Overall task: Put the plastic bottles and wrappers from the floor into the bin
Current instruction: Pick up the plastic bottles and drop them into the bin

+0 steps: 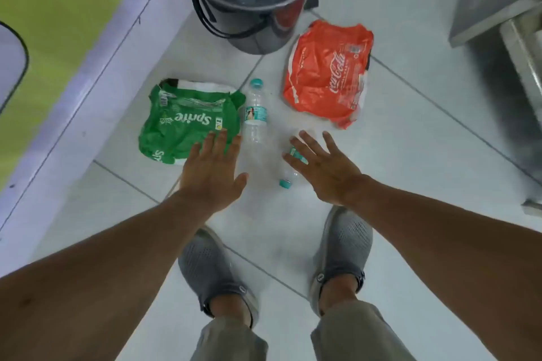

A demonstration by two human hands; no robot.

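A dark grey bin (255, 35) stands open at the top middle on the white tiled floor. A crumpled green Sprite wrapper (187, 121) lies to its lower left, a red Coca-Cola wrapper (325, 73) to its lower right. Between them lies a clear plastic bottle (255, 114) with a teal cap. A second clear bottle (289, 174) with a teal cap lies partly under my right hand (325, 167). My left hand (214, 170) hovers open over the edge of the green wrapper. Both hands have spread fingers and hold nothing.
My two grey shoes (211, 269) stand on the tiles below the hands. A metal cabinet or counter (498, 0) rises at the right. A green and lilac wall or panel (58, 38) runs along the left.
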